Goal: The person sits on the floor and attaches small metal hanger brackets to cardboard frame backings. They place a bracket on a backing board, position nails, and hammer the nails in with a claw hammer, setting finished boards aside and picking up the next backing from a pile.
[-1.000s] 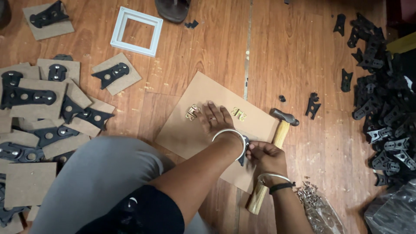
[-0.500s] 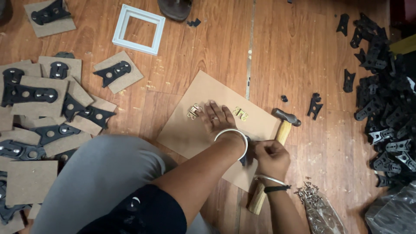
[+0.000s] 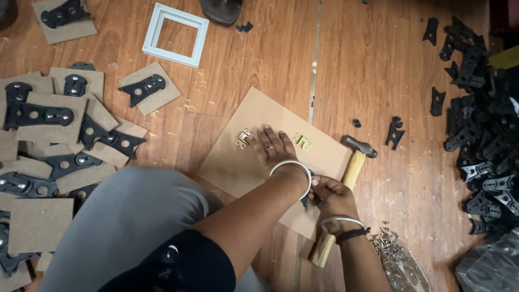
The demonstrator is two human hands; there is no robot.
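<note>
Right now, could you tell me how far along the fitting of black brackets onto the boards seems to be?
Done: many small boards with black brackets fixed on lie at the left. In hand: the left hand presses the large board between two brass hinges, the right hand works at its edge beside the hammer. Left: a big pile of loose brackets and a bag of rivets.

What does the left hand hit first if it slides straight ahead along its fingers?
The left hand lies flat on the brown board, fingers pointing up-frame between two small brass hinges. Straight on looks free: bare board, its far edge, then wood floor. It probably passes between the hinges.
</note>
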